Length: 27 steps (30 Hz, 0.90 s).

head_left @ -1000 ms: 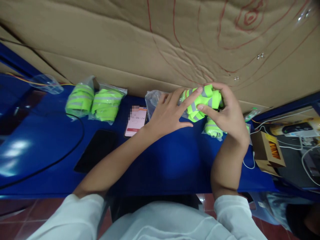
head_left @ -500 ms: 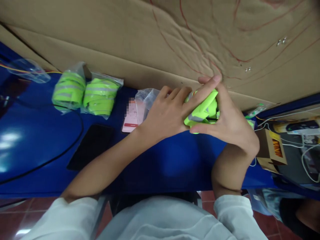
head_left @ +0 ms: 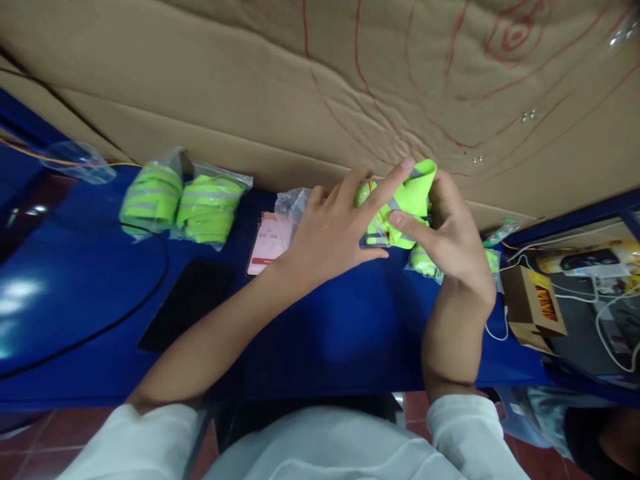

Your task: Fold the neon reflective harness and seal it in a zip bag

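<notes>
My right hand [head_left: 453,237] grips a folded neon-green vest with grey reflective strips [head_left: 407,203] above the blue table [head_left: 340,320]. Flat against the vest's left side lies my left hand [head_left: 335,230], index finger stretched along its top edge. A clear plastic bag [head_left: 293,200] lies just behind my left hand. Under my right hand sits another bagged green vest [head_left: 423,261], partly hidden.
Two bagged green vests [head_left: 150,199] [head_left: 210,207] lie at the table's back left. A phone with a timer screen [head_left: 267,243] and a black phone [head_left: 187,303] lie left of my arm. A cardboard sheet [head_left: 320,87] stands behind. A small box [head_left: 535,307] and cables sit right.
The vest bundle has been turned and lifted slightly between my hands. My left index finger now runs along its top, and the view has tilted back up.
</notes>
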Motion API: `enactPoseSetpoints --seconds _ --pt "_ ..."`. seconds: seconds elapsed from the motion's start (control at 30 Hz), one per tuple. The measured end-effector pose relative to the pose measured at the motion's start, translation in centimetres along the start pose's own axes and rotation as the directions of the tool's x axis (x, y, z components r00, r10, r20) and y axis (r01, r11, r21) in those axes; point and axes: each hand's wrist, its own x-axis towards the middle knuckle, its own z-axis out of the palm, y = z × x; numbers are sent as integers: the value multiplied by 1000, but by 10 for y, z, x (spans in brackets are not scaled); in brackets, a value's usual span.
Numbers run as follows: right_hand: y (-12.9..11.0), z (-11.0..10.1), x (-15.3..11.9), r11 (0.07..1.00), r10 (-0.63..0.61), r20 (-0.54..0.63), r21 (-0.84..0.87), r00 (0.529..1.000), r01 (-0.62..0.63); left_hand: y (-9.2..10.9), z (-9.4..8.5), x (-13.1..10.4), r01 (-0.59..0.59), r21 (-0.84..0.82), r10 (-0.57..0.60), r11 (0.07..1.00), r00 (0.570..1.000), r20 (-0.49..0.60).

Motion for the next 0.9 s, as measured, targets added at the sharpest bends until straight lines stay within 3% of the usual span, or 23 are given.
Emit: enactPoseSetpoints --seconds 0.2,0.33,0.47,0.7,0.9 --pt "-11 -5 -8 994 -107 -124 -47 986 102 1 0 -5 -47 28 48 999 998 -35" --pt "-13 -13 -10 964 -222 -37 -159 974 213 1 5 -9 -98 12 99 995 994 -56" --pt "-7 -9 -5 941 -267 19 -212 964 264 4 14 -10 -79 -2 79 997 995 -63" --pt "-4 -2 0 934 -315 -73 -201 946 296 1 14 -10 -74 -49 71 996 995 -63" --pt "-19 -7 -12 931 -304 -30 -219 952 291 -2 3 -11 -84 -236 92 968 995 23"
